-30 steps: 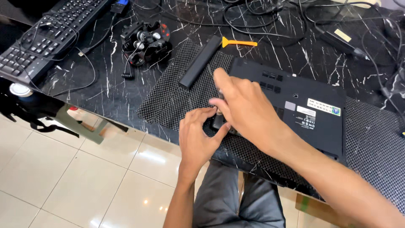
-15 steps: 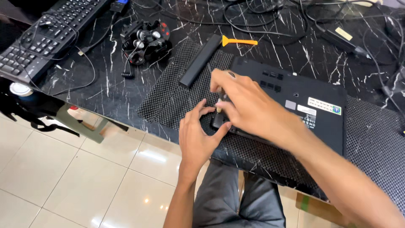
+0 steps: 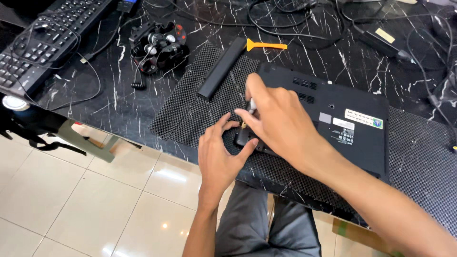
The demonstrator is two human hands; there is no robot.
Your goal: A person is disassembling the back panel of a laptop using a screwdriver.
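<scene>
A black laptop [image 3: 342,119] lies bottom-up on a black mesh mat [image 3: 190,114] on the marbled black table. My left hand [image 3: 219,157] grips the laptop's near left corner, thumb and fingers spread around it. My right hand [image 3: 281,119] is closed around a small screwdriver [image 3: 250,106], whose tip points down at that same corner, just above my left fingers. A long black battery bar [image 3: 221,69] lies on the mat beyond the laptop. An orange plastic pry tool [image 3: 266,45] rests next to the battery's far end.
A black keyboard [image 3: 43,38] sits at the far left with cables over it. A black holder with metal bits [image 3: 159,45] stands behind the mat. Tangled cables and a power adapter [image 3: 381,40] cover the back. The table edge runs diagonally; tiled floor and my knees lie below.
My right hand lifted slightly and tilted, bringing the screwdriver more upright over the corner. My left hand opened its fingers wider around the laptop's corner.
</scene>
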